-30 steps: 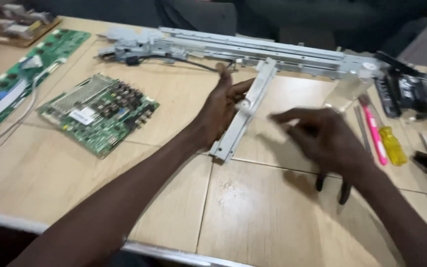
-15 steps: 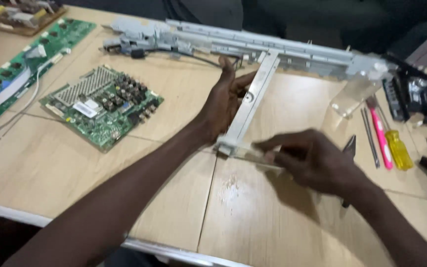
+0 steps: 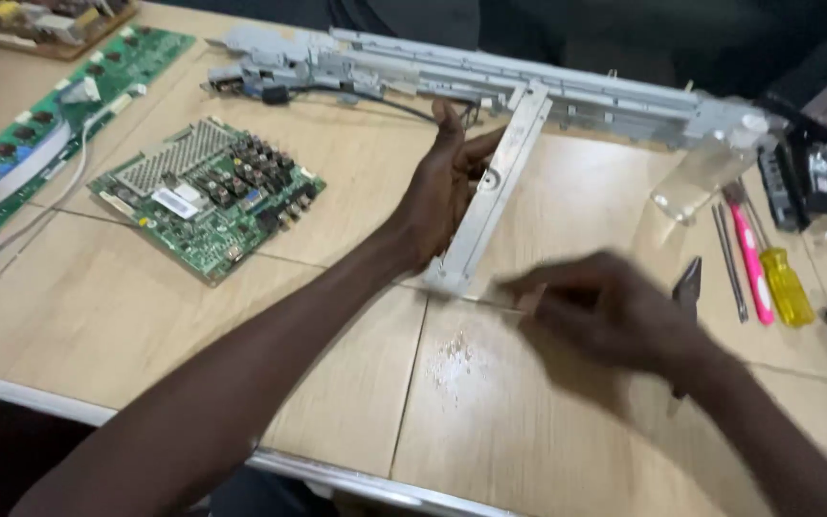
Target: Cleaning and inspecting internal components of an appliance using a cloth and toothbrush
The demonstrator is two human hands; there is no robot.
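The left hand (image 3: 442,196) lies against the left side of a short grey metal bracket (image 3: 490,191), thumb hooked over its upper part and fingers spread flat along it, steadying rather than gripping; the bracket runs at a slant from the long metal frame (image 3: 567,91) at the far edge of the counter (image 3: 98,316) down to a squared foot near the middle seam of the boards. The right hand (image 3: 614,311) is blurred, hovering just right of that foot with its fingers drawn together towards the bracket's lower end; whether it pinches anything cannot be told. A small scatter of pale crumbs (image 3: 452,356) lies on the wood just below the foot.

To the left, a green circuit board (image 3: 208,196) sits well apart from the left forearm, with bare wood between them; a longer green board (image 3: 40,134) runs along the left edge, a white cable trailing beside it. To the right, a dark pair of pliers (image 3: 686,287) lies just beside the right hand; past it, a pink-handled screwdriver (image 3: 748,263) and a yellow-handled one (image 3: 785,285) lie side by side, near a clear plastic piece (image 3: 696,182) and a black part (image 3: 825,182) at the right edge. The near edge of the counter, with its pale metal trim, has open wood on both sides of the forearms.
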